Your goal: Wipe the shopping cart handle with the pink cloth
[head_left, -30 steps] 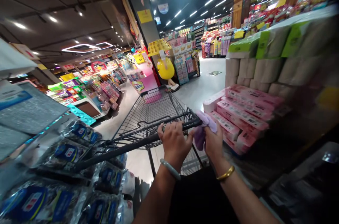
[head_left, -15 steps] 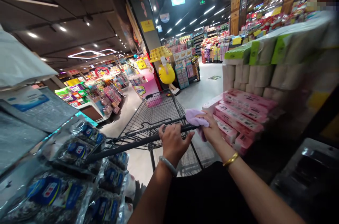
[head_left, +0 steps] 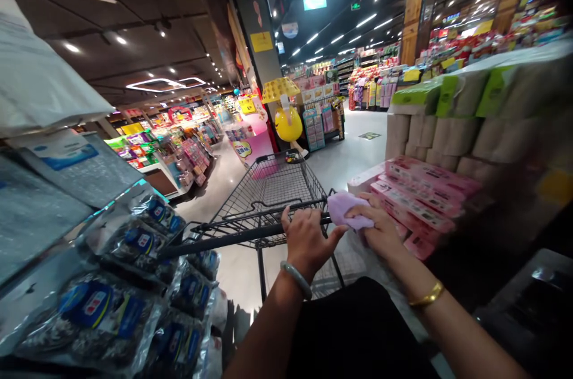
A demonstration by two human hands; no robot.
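A black wire shopping cart (head_left: 286, 179) stands in front of me, its long dark handle (head_left: 237, 237) crossing the view at a slant. My left hand (head_left: 308, 239), with a pale bangle at the wrist, has its fingers curled over the handle and its thumb pointing out to the right. In my right hand (head_left: 376, 221) is a bunched lilac cloth (head_left: 347, 209), at the right end of the handle. Whether the cloth touches the bar there is hard to see. Small colourful items (head_left: 293, 158) show at the cart's far end.
Bagged goods with blue labels (head_left: 94, 307) are stacked close on the left, beside the handle's left end. Pink packs (head_left: 416, 194) and paper rolls in green-and-clear wrap (head_left: 452, 128) are piled on the right. A yellow figure (head_left: 287, 122) stands beyond the cart.
The whole view has shifted a little, so things appear further right. My right hand and the cloth have slid slightly outward along the handle's right end. The left hand keeps its place on the bar.
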